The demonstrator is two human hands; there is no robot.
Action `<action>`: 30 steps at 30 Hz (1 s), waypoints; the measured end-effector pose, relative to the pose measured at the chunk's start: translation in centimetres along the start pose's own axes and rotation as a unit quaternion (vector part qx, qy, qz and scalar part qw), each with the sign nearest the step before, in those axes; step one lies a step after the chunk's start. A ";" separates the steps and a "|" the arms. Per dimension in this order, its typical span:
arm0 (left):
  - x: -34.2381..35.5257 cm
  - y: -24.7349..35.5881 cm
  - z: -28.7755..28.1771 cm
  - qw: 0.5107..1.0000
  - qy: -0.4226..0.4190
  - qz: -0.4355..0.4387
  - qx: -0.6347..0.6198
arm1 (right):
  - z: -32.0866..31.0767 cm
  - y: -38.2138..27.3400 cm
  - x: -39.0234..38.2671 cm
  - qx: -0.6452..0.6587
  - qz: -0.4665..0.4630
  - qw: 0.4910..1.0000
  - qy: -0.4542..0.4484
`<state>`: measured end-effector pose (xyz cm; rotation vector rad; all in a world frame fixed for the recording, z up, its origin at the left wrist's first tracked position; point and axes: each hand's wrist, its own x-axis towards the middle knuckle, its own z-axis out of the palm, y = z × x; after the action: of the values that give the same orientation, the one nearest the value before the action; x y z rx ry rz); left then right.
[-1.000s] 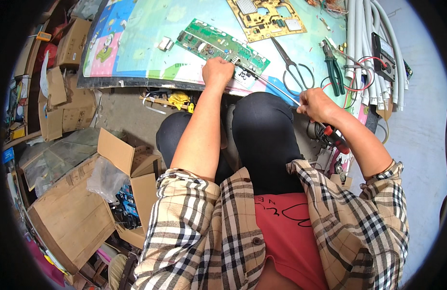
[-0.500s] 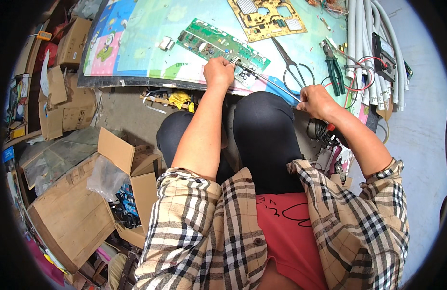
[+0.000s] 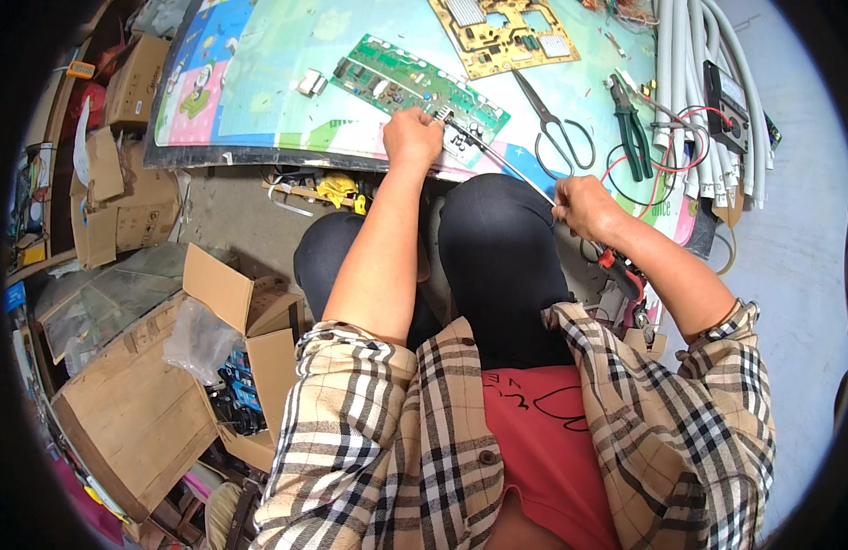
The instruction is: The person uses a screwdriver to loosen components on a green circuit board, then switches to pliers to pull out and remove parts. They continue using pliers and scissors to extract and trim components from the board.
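A long green circuit board point(image 3: 415, 81) lies on the colourful mat point(image 3: 277, 55) near its front edge. My left hand point(image 3: 411, 137) presses on the board's near edge and pinches a small part there. My right hand point(image 3: 581, 205) is closed on the handle of a long thin metal tool point(image 3: 499, 158), a screwdriver or soldering iron. Its tip reaches the board just beside my left fingers. I sit with my dark-trousered knees under the mat's edge.
A yellow circuit board point(image 3: 502, 32), scissors point(image 3: 557, 124), dark pliers point(image 3: 633, 124), red wire and a bundle of white cables point(image 3: 694, 82) lie on the mat. A meter point(image 3: 728, 105) sits at right. Open cardboard boxes point(image 3: 240, 302) stand at my left.
Both hands stayed at the green board; the right hand and the tool shifted only slightly.
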<state>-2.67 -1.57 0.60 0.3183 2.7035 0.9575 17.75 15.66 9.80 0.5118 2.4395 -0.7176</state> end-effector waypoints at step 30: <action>0.0 0.1 0.6 0.999 0.016 0.024 0.030 | -2.3 -0.4 0.6 0.082 0.052 0.992 -0.079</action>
<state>-2.46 -1.17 0.17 0.3854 2.7703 0.9034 16.24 16.80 11.25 0.6172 2.2010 -0.8852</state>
